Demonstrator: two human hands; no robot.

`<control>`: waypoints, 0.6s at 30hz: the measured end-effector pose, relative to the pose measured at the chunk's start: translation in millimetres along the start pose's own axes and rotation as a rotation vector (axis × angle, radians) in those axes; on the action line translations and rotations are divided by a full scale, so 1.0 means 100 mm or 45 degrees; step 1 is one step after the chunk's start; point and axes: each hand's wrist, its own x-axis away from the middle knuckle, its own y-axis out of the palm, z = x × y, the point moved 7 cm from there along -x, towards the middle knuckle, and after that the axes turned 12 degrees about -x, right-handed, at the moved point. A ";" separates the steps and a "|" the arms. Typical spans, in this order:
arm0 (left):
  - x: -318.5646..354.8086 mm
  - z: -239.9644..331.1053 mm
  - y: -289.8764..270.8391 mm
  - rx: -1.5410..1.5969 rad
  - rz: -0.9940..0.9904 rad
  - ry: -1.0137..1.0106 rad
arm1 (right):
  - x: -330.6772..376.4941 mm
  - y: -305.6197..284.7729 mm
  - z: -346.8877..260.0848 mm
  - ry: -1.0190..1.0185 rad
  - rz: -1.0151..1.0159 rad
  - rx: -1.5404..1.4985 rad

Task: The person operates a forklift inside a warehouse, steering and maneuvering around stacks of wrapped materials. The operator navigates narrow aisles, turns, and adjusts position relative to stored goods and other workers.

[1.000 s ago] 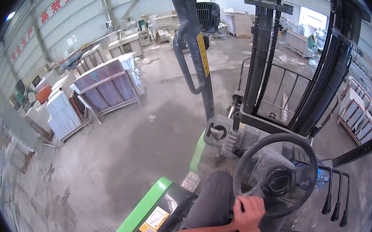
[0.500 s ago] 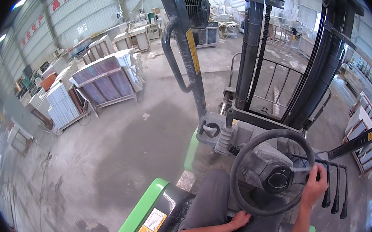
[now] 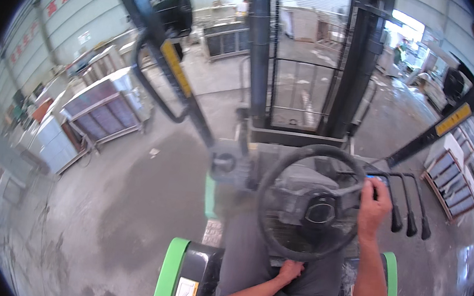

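Note:
I sit at the black steering wheel (image 3: 268, 180) of a forklift with green side panels. My right hand (image 3: 375, 206) is closed on the right side of the wheel rim; the exact grip is partly hidden behind the fingers. My left hand (image 3: 291, 271) lies on my lap between the thighs, just below the wheel's lower rim, fingers curled, with nothing seen in them. Several black control levers (image 3: 411, 224) stand to the right of my right hand. Ahead rises the dark mast (image 3: 259, 58) with a barred load guard (image 3: 295, 90).
Slabs in a wooden rack (image 3: 102, 108) and pale stacked panels (image 3: 52, 143) stand on the left. Another rack (image 3: 450, 176) stands on the right. At the back are a dark crate (image 3: 225, 40) and a bright opening (image 3: 408, 27). A dark patch (image 3: 151, 197) marks the concrete floor.
The forklift and wheel have shifted left in the picture as my view turned right. More of the right side of the hall shows. My right hand stays on the wheel, my left on my lap.

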 end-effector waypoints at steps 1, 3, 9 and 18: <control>0.00 0.08 0.18 0.066 0.023 0.036 | -0.07 -0.17 0.04 -0.009 0.004 0.008; 0.02 0.21 0.56 0.139 0.043 -0.016 | -0.19 -0.53 0.14 0.027 0.007 -0.051; 0.11 0.44 1.37 0.202 0.155 -0.084 | -0.22 -1.39 0.42 -0.024 -0.022 -0.082; -0.21 0.40 2.33 0.170 0.106 -0.054 | 0.57 -2.41 0.59 -0.151 -0.298 0.006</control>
